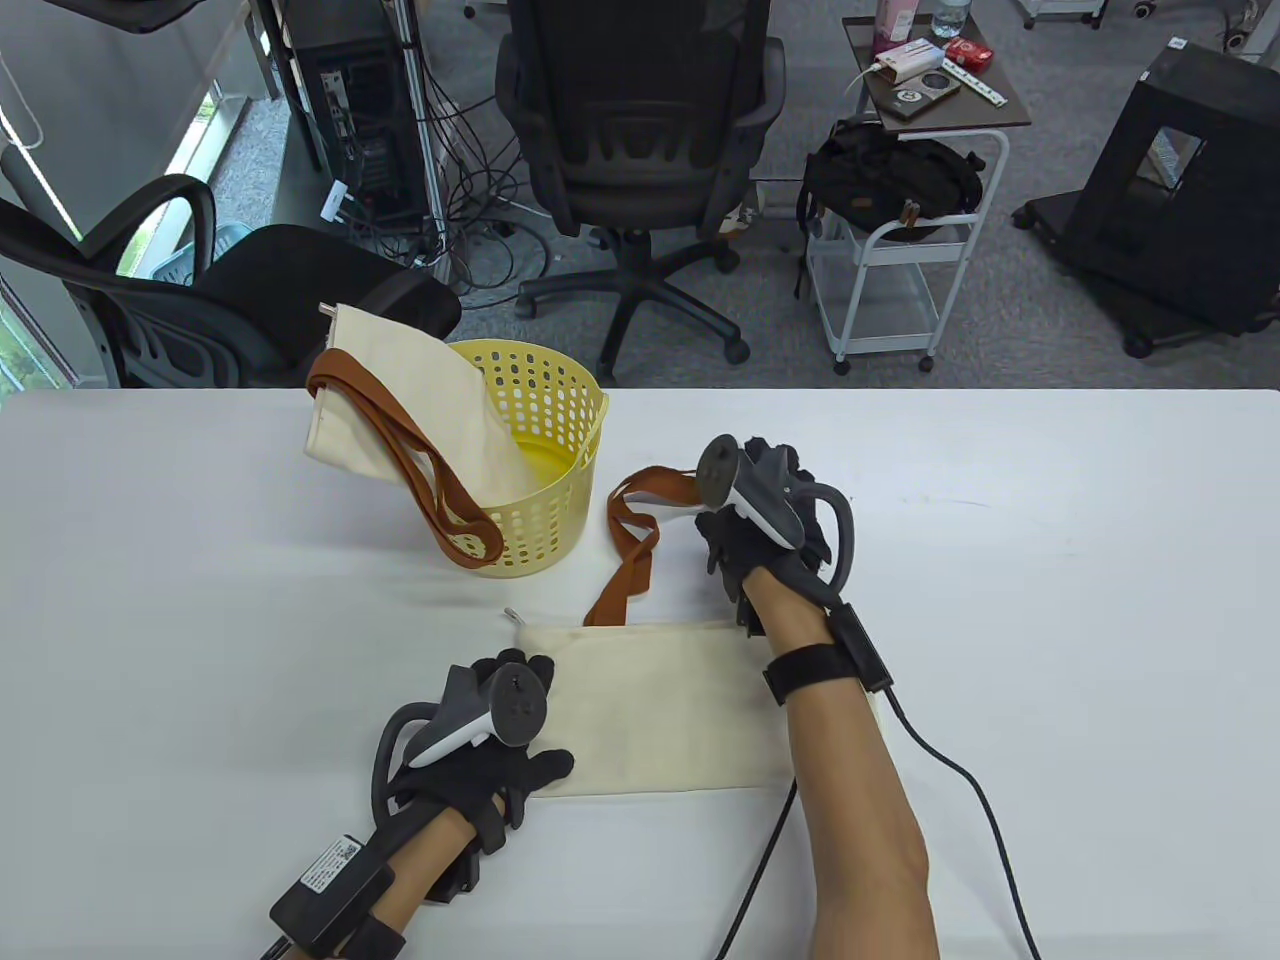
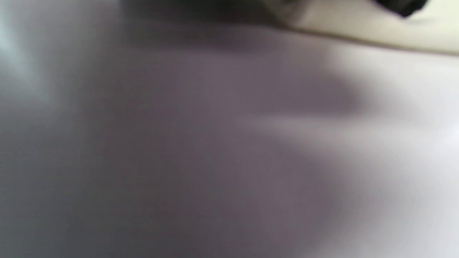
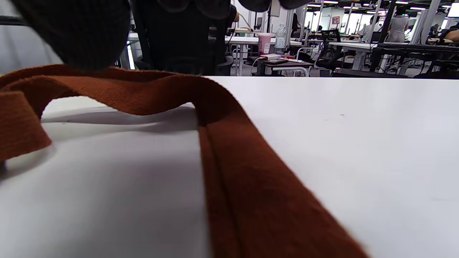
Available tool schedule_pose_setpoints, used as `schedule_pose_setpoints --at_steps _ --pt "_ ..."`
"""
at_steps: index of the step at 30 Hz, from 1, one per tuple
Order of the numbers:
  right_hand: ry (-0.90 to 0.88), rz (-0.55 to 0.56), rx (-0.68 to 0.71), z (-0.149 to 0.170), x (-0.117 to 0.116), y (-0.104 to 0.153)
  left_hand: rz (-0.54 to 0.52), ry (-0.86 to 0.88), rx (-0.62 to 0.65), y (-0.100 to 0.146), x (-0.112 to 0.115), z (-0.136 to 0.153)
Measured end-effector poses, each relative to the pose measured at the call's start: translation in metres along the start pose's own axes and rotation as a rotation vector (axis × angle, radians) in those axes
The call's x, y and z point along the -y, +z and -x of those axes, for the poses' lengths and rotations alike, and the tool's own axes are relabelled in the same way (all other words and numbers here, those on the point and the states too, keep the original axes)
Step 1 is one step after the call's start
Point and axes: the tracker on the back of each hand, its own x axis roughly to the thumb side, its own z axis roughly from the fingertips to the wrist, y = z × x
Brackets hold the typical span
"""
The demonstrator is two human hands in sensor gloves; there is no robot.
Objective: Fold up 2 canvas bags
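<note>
Near the basket [image 1: 545,470], the right hand [image 1: 765,525] held the flat bag's [image 1: 650,705] straps [image 1: 630,540]; right wrist view alone showed them doubled. Left hand [image 1: 495,735] pressed the bag's corner; second bag [image 1: 400,420] hung in the basket.

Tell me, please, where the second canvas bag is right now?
In the table view, the second canvas bag is at the table's far left, draped over the yellow basket's left rim, its brown straps hanging down the basket's front.
</note>
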Motion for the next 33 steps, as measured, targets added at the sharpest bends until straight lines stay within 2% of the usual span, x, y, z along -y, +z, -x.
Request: schedule_pose_setpoints --at_steps 6,11,13,16,18,22,25,30,33 --pt "0.088 -0.077 0.029 -0.026 -0.02 -0.039 -0.002 0.011 0.001 -0.001 0.0 0.001" --pt "0.077 -0.124 0.004 -0.036 -0.031 -0.058 -0.006 0.017 0.004 -0.001 0.001 0.002" --pt "0.1 -0.083 0.002 -0.038 -0.034 -0.063 -0.005 0.019 0.004 -0.001 0.002 0.002" --pt "0.148 0.087 0.014 -0.039 -0.032 -0.062 -0.005 0.021 0.005 -0.001 0.002 0.002" --pt "0.148 0.117 0.011 -0.039 -0.028 -0.061 -0.002 0.021 0.004 -0.001 0.002 0.002" --pt "0.07 0.15 0.052 -0.031 -0.006 -0.048 -0.001 0.018 0.002 -0.001 0.002 0.002" --pt "0.049 0.191 0.101 -0.023 0.013 -0.027 0.001 0.016 -0.001 -0.001 0.002 0.002" --pt "-0.04 0.224 0.189 -0.007 0.044 0.021 0.003 0.013 -0.005 -0.002 0.002 0.002" --pt "-0.143 0.226 0.244 0.004 0.061 0.059 0.002 0.01 -0.007 -0.001 0.002 0.002"
